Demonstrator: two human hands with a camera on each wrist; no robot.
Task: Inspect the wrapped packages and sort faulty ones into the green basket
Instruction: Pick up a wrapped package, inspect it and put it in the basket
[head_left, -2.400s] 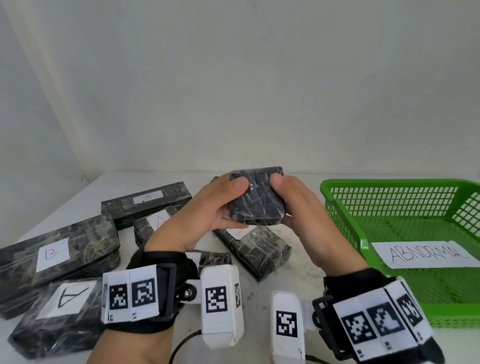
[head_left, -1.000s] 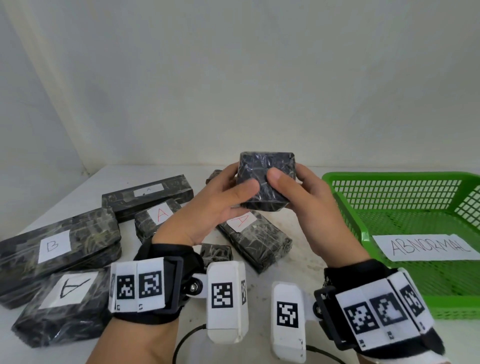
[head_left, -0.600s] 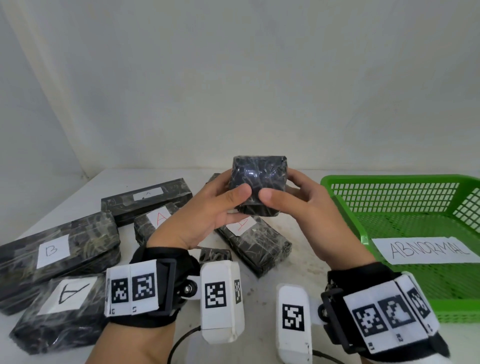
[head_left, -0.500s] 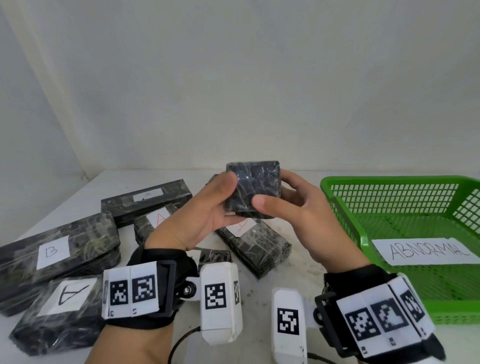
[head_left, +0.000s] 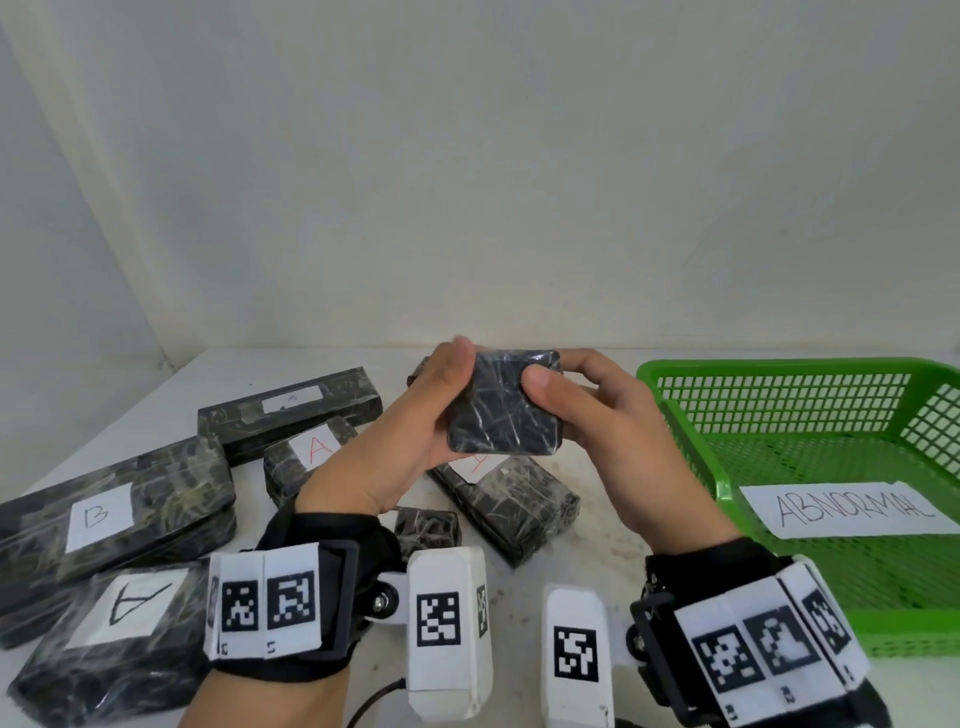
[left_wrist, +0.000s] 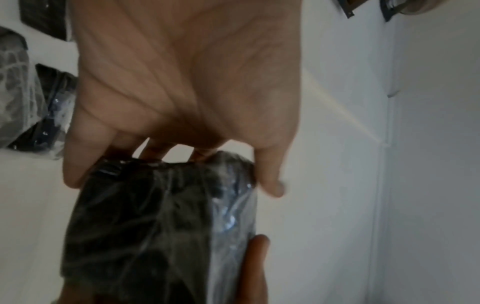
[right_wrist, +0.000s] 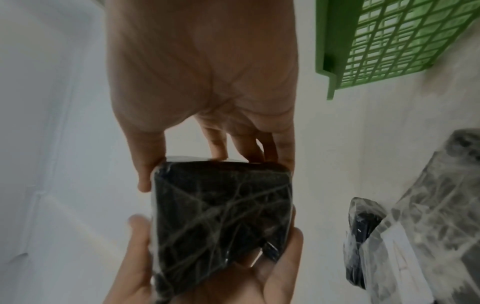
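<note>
Both hands (head_left: 524, 415) grip one small package (head_left: 505, 402) mid-inspection; green basket (head_left: 680, 415) holds no packages, others wait on bench (head_left: 613, 525).

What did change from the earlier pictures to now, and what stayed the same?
The small square package was turned between both hands, so another wrapped face now looks at the camera. The left hand and right hand kept gripping it above the table throughout. The green basket and the labelled packages stayed put.
</note>
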